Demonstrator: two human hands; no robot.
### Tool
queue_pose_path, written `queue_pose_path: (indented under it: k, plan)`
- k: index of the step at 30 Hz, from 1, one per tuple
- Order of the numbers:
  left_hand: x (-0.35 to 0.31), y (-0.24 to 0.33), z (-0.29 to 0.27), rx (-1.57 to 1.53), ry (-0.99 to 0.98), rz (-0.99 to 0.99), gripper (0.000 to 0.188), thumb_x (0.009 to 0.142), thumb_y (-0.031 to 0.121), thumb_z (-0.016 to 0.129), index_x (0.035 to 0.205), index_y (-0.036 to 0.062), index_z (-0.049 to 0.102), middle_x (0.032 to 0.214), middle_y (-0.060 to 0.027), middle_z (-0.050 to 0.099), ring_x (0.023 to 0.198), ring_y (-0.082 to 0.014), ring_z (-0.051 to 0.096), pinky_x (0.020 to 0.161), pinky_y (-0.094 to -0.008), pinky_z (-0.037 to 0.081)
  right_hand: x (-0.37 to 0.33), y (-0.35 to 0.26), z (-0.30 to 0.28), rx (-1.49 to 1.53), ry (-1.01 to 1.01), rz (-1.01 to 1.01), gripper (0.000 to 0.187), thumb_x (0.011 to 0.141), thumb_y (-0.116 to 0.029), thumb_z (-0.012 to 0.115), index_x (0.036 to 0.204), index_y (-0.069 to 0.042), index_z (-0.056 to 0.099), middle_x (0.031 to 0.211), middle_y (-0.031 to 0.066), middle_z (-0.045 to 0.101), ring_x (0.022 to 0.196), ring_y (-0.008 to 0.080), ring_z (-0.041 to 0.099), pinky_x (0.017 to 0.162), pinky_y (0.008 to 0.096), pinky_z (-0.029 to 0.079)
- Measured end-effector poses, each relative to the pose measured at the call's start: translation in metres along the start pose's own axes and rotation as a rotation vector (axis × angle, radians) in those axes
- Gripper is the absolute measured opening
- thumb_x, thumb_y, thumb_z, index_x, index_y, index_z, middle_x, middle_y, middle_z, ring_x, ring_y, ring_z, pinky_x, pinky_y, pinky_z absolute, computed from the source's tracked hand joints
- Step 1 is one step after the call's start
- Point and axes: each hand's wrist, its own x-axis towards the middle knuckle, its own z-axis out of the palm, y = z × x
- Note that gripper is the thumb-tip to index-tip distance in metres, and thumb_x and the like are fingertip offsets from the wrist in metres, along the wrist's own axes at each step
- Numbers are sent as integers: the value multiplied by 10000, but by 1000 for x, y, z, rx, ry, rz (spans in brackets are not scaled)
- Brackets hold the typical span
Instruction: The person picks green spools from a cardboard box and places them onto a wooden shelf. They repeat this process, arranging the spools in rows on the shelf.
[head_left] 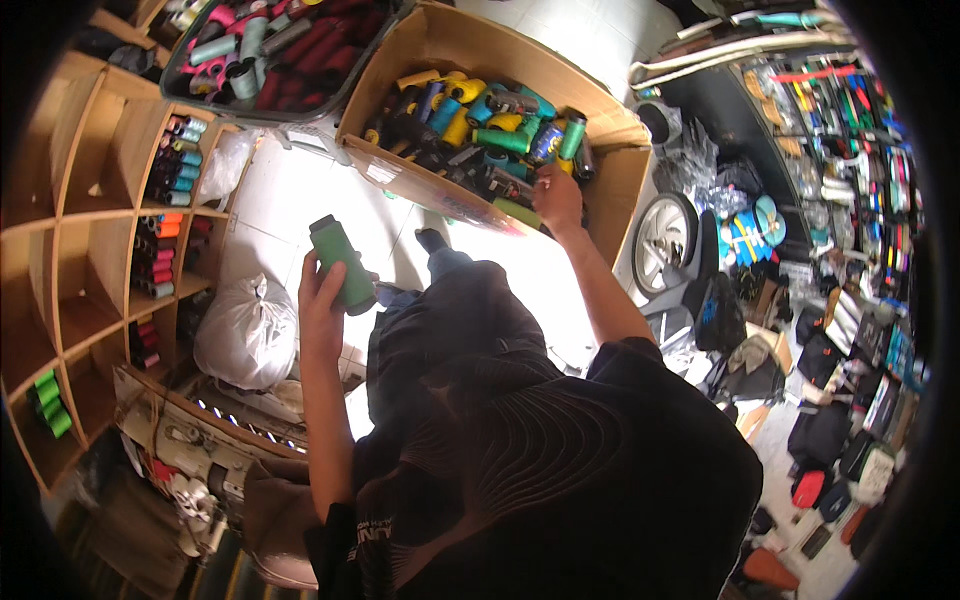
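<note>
My left hand (320, 295) is wrapped round a green thread spool (341, 262) with dark ends, held tilted over the white tiled floor. My right hand (558, 200) reaches over the near side of an open cardboard box (420, 190), its fingers curled among the spools. What those fingers hold, if anything, cannot be made out. Inside the box lies a jumble of thread spools (505, 137) in green, yellow, teal, blue and black. A green spool (573, 138) stands just beyond my right hand, and a lighter green one (515, 211) lies beside it.
A dark tub (330, 110) of pink, grey and dark red spools adjoins the box. Wooden cubby shelves (95, 215) with some spools line the left, above a white tied bag (248, 335). On the right are a spoked wheel (664, 243) and crowded racks (850, 160).
</note>
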Motion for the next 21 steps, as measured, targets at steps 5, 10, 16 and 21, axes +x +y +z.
queue_pose_path:
  k: [5, 10, 16, 21]
  plan:
    - [6, 11, 31, -31, -3, 84, 479, 965, 183, 652, 1366, 66, 418, 1183, -205, 666, 887, -259, 705, 775, -362, 578, 82, 53, 11, -834, -95, -362, 341, 879, -164, 653, 1195, -39, 628, 1395, 159, 563, 1356, 406, 468, 1105, 533, 406]
    - [13, -3, 45, -150, 52, 57, 480, 986, 250, 621, 1363, 79, 379, 1120, -193, 666, 868, -225, 680, 771, -336, 568, 145, 123, 32, -1240, -421, -635, 443, 1015, -311, 467, 1431, -161, 499, 1566, 85, 394, 1525, 308, 252, 1190, 639, 231]
    - [22, -17, 66, -315, 104, 27, 465, 1048, 403, 507, 1316, 22, 496, 1069, -142, 663, 888, -229, 689, 811, -363, 567, 185, 187, 37, -965, -429, -547, 403, 959, -173, 522, 1347, -96, 598, 1411, 110, 585, 1371, 253, 486, 1220, 512, 231]
    - [12, -8, 74, -264, 201, 54, 507, 1036, 385, 568, 1351, 3, 460, 1064, -144, 653, 887, -235, 691, 812, -359, 562, 166, 151, 11, -913, -256, -575, 512, 799, -238, 748, 1290, -130, 649, 1467, 122, 539, 1476, 294, 355, 1198, 564, 234]
